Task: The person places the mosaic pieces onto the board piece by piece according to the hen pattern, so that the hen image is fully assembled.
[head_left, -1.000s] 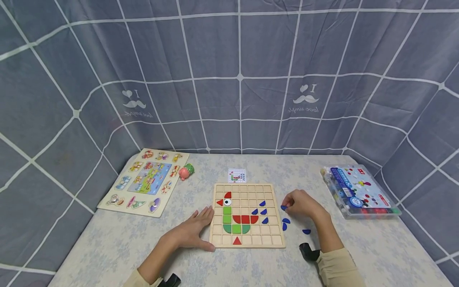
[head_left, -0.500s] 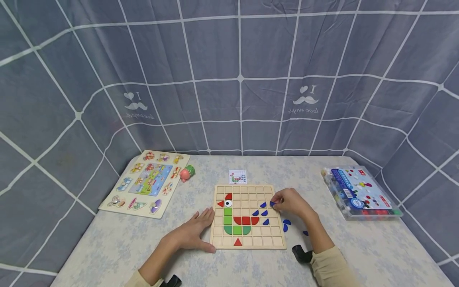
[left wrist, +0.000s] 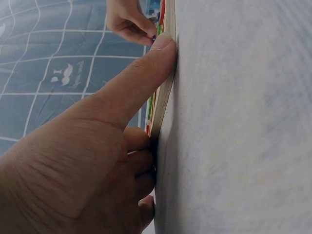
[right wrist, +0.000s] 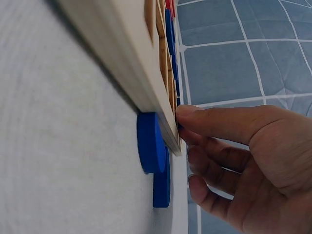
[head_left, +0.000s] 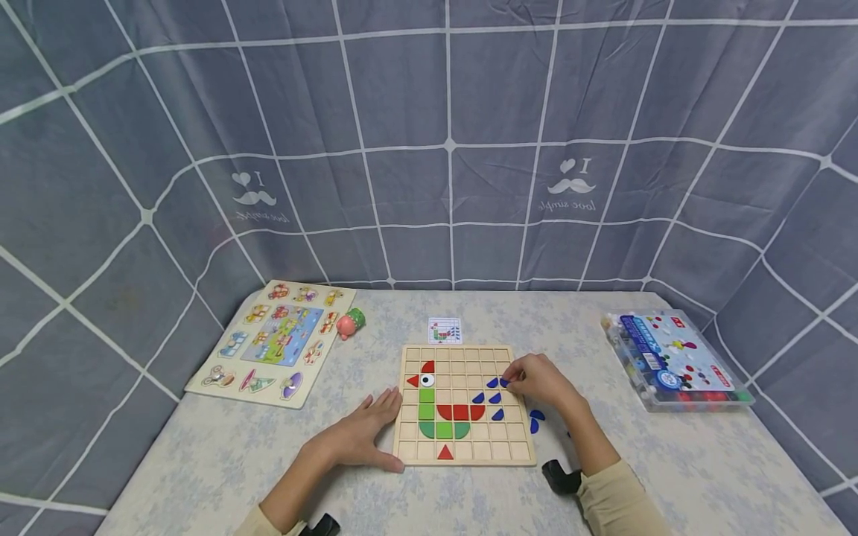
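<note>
A wooden grid board (head_left: 469, 365) lies on the table, with red, green and blue pieces forming a bird-like figure. My right hand (head_left: 541, 381) pinches a blue half-round piece (head_left: 504, 382) between thumb and forefinger, right at the grid's right side. Beside it, several similar blue pieces (head_left: 495, 398) sit in cells. My left hand (head_left: 358, 437) rests at the board's left edge, its thumb (left wrist: 141, 70) along the near side in the left wrist view. Two loose blue half-rounds (right wrist: 151, 141) lie by the board's right edge; my right forearm mostly hides another.
Behind the board lies a small card (head_left: 445, 330) with a printed figure. A picture puzzle board (head_left: 221, 350) and a pink-and-green toy (head_left: 350, 324) are at the left. At the right stands a clear plastic case (head_left: 677, 361). A grey checked cloth (head_left: 415, 186) hangs behind the table.
My right hand has carried the blue half-round piece leftward, from beside the board to its upper right cells. My left hand has stayed at the left edge.
</note>
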### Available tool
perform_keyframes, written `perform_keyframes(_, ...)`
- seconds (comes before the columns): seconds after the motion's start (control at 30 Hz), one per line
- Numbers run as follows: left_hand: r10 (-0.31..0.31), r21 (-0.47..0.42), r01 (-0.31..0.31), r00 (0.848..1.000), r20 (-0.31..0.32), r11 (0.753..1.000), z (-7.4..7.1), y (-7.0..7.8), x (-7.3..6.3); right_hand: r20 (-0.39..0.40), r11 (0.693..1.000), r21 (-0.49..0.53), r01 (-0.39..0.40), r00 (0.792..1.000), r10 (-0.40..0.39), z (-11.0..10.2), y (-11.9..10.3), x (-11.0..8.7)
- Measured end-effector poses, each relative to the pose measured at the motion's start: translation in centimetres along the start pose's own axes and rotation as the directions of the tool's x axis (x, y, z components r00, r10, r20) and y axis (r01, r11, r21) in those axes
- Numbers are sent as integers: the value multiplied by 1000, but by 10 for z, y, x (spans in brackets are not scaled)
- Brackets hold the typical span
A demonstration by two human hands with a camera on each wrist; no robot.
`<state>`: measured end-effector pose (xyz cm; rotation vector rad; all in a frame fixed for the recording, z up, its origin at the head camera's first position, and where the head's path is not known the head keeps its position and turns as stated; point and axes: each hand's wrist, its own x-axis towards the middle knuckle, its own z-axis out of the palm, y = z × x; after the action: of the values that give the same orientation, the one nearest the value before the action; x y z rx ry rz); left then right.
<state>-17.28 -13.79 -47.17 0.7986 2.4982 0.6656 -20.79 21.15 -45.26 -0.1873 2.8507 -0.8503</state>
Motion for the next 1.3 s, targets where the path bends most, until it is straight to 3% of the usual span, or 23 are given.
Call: perform_keyframes(1.3, -2, 3, 2, 1000, 2, 1000, -1, 1, -1, 13, 1000, -2, 14, 1000, -14, -6, 1, -5)
